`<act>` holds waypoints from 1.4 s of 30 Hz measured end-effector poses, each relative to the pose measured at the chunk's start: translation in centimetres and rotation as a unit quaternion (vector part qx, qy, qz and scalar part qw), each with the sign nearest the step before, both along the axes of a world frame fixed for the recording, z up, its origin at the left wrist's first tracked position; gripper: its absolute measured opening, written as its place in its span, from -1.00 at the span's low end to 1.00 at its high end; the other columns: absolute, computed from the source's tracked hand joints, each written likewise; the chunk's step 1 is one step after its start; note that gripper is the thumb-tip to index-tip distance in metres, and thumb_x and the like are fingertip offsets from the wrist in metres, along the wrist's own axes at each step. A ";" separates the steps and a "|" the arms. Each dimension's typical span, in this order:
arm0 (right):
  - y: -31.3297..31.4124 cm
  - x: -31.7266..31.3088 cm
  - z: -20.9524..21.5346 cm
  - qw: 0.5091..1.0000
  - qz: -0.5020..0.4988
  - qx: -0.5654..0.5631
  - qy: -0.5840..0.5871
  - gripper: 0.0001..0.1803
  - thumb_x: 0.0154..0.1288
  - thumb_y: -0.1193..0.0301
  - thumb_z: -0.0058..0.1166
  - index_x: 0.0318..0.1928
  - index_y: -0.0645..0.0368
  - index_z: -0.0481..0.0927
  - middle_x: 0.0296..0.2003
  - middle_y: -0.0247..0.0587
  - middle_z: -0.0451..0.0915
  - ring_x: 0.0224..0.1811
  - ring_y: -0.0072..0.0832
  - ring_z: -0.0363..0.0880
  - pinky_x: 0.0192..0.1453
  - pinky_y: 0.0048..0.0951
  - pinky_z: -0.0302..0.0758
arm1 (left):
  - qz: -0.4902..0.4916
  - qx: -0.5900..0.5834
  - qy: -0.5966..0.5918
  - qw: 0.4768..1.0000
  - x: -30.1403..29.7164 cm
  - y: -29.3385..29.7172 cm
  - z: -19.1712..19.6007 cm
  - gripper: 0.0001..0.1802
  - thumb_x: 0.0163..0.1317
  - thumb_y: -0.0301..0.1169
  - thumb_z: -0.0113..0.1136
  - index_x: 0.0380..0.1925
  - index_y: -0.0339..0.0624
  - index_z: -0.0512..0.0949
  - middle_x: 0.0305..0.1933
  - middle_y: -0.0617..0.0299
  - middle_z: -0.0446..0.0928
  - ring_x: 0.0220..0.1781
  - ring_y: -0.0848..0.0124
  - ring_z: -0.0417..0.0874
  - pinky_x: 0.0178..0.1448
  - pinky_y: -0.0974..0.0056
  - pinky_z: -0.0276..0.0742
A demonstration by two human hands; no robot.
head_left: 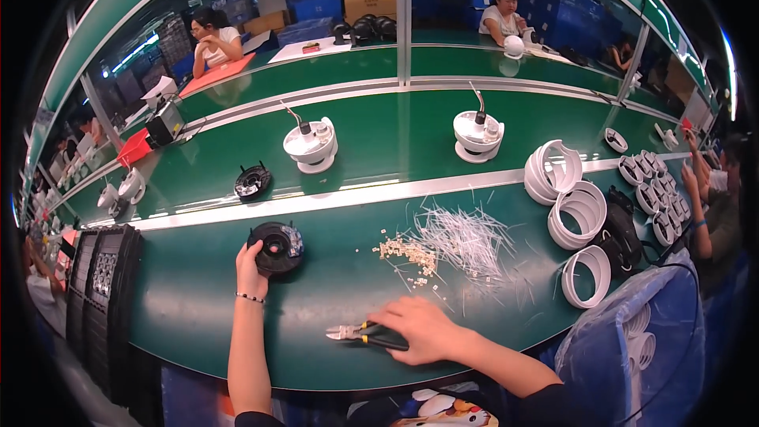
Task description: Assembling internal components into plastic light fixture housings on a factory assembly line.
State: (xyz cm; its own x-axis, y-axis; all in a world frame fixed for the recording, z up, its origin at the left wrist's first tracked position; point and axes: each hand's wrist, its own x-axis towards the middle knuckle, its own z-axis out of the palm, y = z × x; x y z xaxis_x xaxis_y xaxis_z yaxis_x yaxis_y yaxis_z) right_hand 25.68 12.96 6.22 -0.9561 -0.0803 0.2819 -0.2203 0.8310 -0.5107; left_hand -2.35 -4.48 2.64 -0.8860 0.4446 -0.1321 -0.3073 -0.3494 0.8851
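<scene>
My left hand [251, 270] is closed on the edge of a round black camera module [273, 261], held up over the near green table. A small circuit board shows at the module's right side. To the right, my right hand [427, 332] grips the yellow-and-black handles of diagonal cutting pliers [345, 333] low over the table, their jaws pointing left. Beyond this hand lie a loose heap of thin white cable ties [468, 241] and a scatter of small beige connector pieces [409, 255]. Nothing shows between the plier jaws.
White ring housings [585, 277] stand on the right near a plastic-lined bin [624, 348]. Black trays [99, 285] sit at the left. Beyond a metal rail, a conveyor carries white dome cameras [311, 145] and another black module [253, 182]. Co-workers sit opposite and at both sides.
</scene>
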 end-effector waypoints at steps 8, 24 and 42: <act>-0.2 -1.1 -0.2 1.000 0.000 -0.006 0.003 -0.48 -0.20 0.35 0.14 -0.09 0.09 0.44 -0.29 -0.25 0.46 -0.25 -0.30 0.42 -0.16 -0.38 0.33 | 0.068 -0.174 0.104 0.977 -3.0 -3.9 0.1 -0.72 0.10 -0.55 -0.03 -0.16 -0.42 0.38 -0.28 0.13 0.51 -0.33 0.45 0.53 -0.21 0.39 0.46; 4.8 -1.1 0.1 0.925 -0.163 -0.230 0.255 -0.42 -0.32 0.48 0.24 -0.11 0.25 0.46 -0.25 -0.09 0.50 -0.28 -0.37 0.50 -0.19 -0.48 0.47 | -0.111 -0.069 -0.110 0.985 -3.4 22.4 3.8 -0.32 0.12 -0.08 0.06 0.07 -0.35 0.12 -0.01 -0.02 0.36 -0.11 0.23 0.48 -0.13 0.26 0.47; 9.8 -0.5 1.3 0.862 -0.353 -0.101 0.350 -0.43 -0.32 0.51 0.20 -0.12 0.28 0.43 -0.27 -0.05 0.47 -0.27 -0.24 0.48 -0.16 -0.38 0.43 | -0.140 -0.078 0.139 0.977 3.9 21.7 3.6 -0.45 -0.03 -0.70 -0.25 0.05 -0.16 0.13 0.04 0.06 0.27 -0.04 0.23 0.47 -0.21 0.17 0.62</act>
State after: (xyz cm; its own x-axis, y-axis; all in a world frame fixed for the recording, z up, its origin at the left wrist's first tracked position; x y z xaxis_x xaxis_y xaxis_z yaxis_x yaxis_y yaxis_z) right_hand 25.13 22.76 7.49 -0.3360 0.5703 0.7496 -0.0087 0.7940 -0.6079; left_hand 1.60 17.22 6.25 -0.7439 0.6682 0.0109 -0.1122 -0.1409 0.9836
